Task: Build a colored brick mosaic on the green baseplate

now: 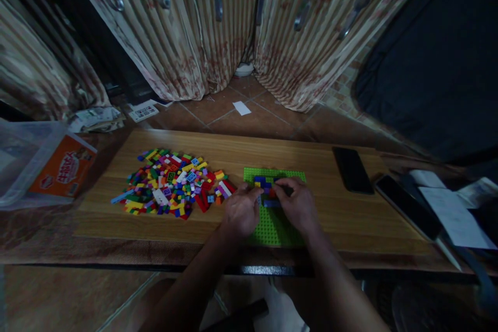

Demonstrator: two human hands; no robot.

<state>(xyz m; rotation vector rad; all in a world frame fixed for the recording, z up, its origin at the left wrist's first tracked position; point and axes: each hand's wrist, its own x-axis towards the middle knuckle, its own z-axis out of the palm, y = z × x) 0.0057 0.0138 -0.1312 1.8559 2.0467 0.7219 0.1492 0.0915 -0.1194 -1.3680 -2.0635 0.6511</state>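
A bright green studded baseplate (268,231) lies on the wooden board, with a small group of toy bricks on its upper part. Among them are blue bricks (263,181), a yellow brick (257,184) and a red brick (271,193). My left hand (241,211) rests over the plate's left edge, fingers curled and the tips at the left side of the bricks. From the right, my right hand (299,205) reaches in with thumb and fingers drawn together by the red and blue bricks. Whatever is between the fingertips of either hand is too small and dark to make out.
Left of the plate spreads a pile of loose, mixed-colour bricks (171,181) on the wooden board (218,148). Two dark phones, one on the board (353,170) and one at its edge (408,206), lie right. A clear plastic bin (23,187) stands at far left.
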